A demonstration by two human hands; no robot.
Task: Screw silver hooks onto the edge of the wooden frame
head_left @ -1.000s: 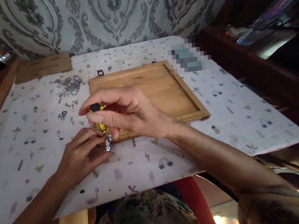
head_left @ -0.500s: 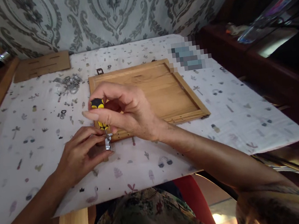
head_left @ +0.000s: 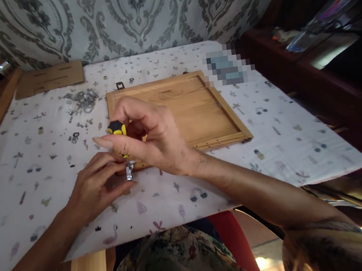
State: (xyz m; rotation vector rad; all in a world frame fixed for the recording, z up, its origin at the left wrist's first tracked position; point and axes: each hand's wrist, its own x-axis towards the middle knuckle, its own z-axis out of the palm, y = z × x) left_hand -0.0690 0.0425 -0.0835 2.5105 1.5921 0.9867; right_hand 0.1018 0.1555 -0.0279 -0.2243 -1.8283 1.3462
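My right hand (head_left: 155, 139) is closed around a stubby yellow-and-black screwdriver (head_left: 117, 127), held upright with its shaft pointing down. Its tip meets a small shiny metal latch (head_left: 129, 173) at the near left corner of a wooden framed panel (head_left: 226, 103). Thumb and fingers of my left hand (head_left: 96, 180) pinch about the latch and steady it against the frame's near edge. My right hand covers the panel's left part. The screw under the tip is too small to make out.
Loose metal hardware (head_left: 84, 99) is heaped left of the panel, with small screws and rings (head_left: 75, 137) scattered nearer. A cardboard piece (head_left: 50, 78) lies at the back left, a blurred-out object (head_left: 227, 68) at the back right. Patterned cloth (head_left: 189, 196) covers the table.
My right thumb and fingers have shifted on the screwdriver handle, which has turned slightly. My left hand and the latch stay in place; the view has moved a little.
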